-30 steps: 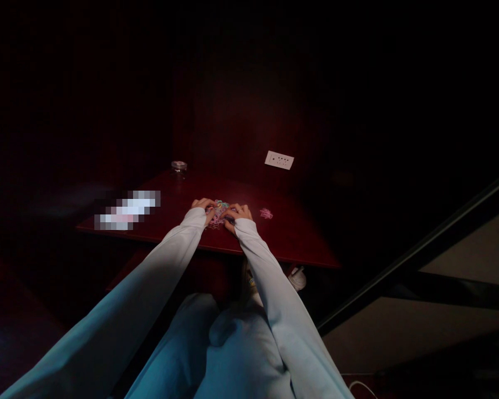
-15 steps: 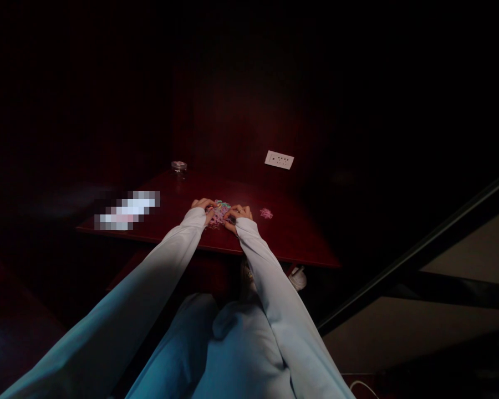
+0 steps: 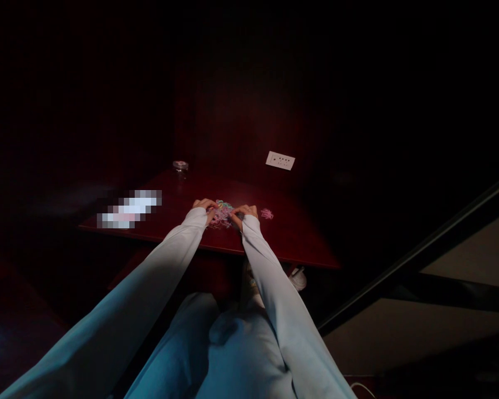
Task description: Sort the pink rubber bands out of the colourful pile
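Note:
A loose heap of small rubber bands (image 3: 222, 216), mostly pink and purple with some green and yellow at the back, lies on a dark red table (image 3: 183, 213). At the heap's left edge is my left hand (image 3: 203, 205), fingers curved over the bands and thumb apart from them. My right hand (image 3: 246, 211) rests at the right edge, its thumb and forefinger drawn together over the bands. Whatever sits between those fingertips is too small to make out. To the right of that hand lies a separate small bunch of pink bands (image 3: 266, 214).
A clear jar with a lid (image 3: 180, 168) stands at the table's back left. On the left side glows a blurred-out bright rectangle (image 3: 128, 209). A white socket plate (image 3: 280, 160) is on the wall behind. Below the table's front edge shows a white shoe (image 3: 298, 279).
My right hand has shifted a little to the right, off the middle of the heap, showing more of the bands. My left hand stays nearly in place. The view has shifted slightly.

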{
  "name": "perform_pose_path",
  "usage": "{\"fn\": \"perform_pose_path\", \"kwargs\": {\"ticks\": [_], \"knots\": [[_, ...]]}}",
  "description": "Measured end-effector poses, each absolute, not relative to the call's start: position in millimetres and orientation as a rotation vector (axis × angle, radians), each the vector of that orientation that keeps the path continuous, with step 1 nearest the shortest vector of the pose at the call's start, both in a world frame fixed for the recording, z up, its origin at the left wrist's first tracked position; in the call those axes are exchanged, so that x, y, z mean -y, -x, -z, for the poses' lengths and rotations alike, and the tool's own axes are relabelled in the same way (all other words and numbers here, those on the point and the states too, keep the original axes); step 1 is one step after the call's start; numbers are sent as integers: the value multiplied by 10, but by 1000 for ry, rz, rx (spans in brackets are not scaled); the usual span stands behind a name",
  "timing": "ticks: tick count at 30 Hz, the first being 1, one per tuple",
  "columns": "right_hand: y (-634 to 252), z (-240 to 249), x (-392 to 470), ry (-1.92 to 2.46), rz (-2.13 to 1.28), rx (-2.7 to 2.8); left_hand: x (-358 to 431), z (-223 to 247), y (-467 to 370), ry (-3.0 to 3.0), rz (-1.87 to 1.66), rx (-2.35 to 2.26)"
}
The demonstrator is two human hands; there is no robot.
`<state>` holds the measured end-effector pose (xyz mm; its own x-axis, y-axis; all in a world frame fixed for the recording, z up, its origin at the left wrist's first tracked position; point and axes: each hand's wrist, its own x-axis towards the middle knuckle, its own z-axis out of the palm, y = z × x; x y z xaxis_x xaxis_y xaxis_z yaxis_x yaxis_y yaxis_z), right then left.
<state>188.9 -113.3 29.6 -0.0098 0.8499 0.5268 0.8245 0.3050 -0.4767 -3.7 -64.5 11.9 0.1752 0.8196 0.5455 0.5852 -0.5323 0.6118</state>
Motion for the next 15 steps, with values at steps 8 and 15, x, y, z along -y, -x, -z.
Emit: {"fn": "perform_pose_path", "kwargs": {"ticks": [8, 15], "knots": [[-1962, -266, 1084, 1495, -155, 1679, 648, -134, 50, -2192, -1230, -1373], [-1933, -290, 1112, 1545, -168, 1680, 651, -125, 40, -2180, -1298, -1338]]}}
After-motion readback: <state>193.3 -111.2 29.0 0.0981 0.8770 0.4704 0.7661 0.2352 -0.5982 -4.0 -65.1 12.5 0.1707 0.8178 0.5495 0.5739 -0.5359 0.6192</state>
